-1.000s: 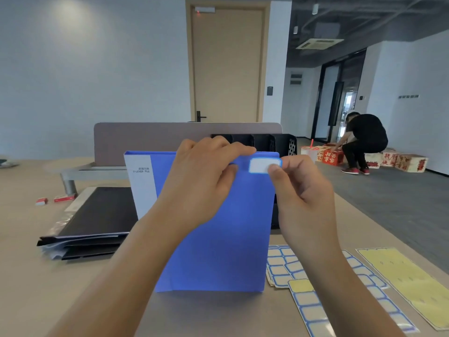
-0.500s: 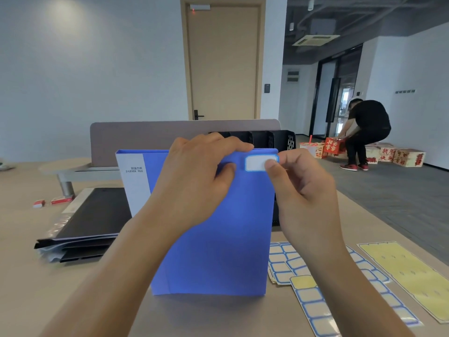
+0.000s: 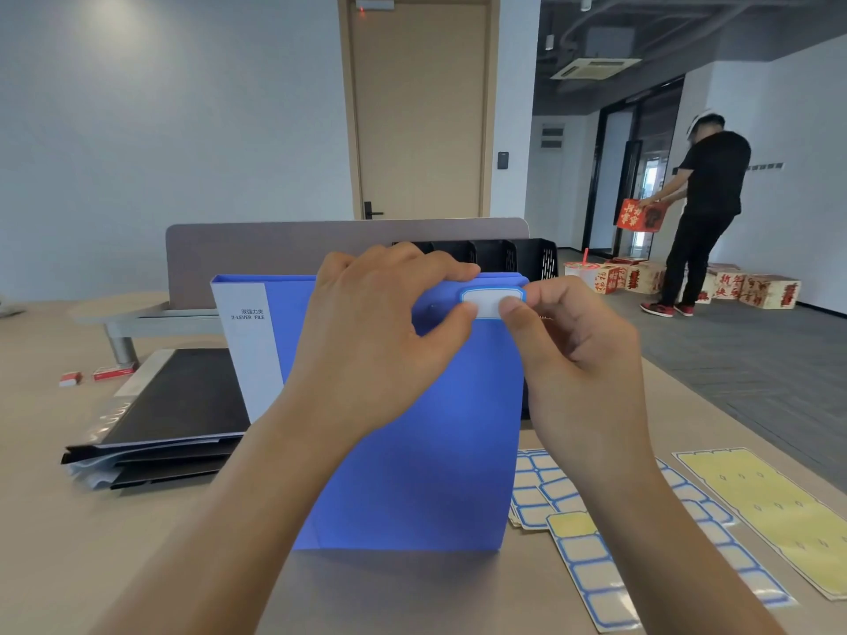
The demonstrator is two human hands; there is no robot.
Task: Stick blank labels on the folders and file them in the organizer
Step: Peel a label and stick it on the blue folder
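We held the blue folder (image 3: 412, 451) upright on the table (image 3: 68, 543), its bottom edge resting on the tabletop directly ahead of us at 12 o'clock, with its white spine strip turned to the 10 o'clock side. Our left hand (image 3: 380, 332) gripped the folder's top edge, fingers curled over the rim and the thumb pressed flat against the front cover. A white label (image 3: 491, 299) with a blue border sat at the folder's top right corner. The left thumb touched the label's lower left edge. Our right hand (image 3: 573, 355) was loosely curled, fingers folded toward the palm, and its thumb pressed on the label's lower right part; it held nothing else.

Behind the folder, at 12 to 1 o'clock, stood the black organizer (image 3: 518, 256), only its top showing. At 9 o'clock lay a stack of black folders (image 3: 174, 419). At 4 o'clock, sheets of blue-bordered labels (image 3: 591, 570) were spread on the table, with a yellow backing sheet (image 3: 770, 506) just beyond them. Far off at 2 o'clock, a person in black (image 3: 706, 208) stood holding a red box (image 3: 639, 215).
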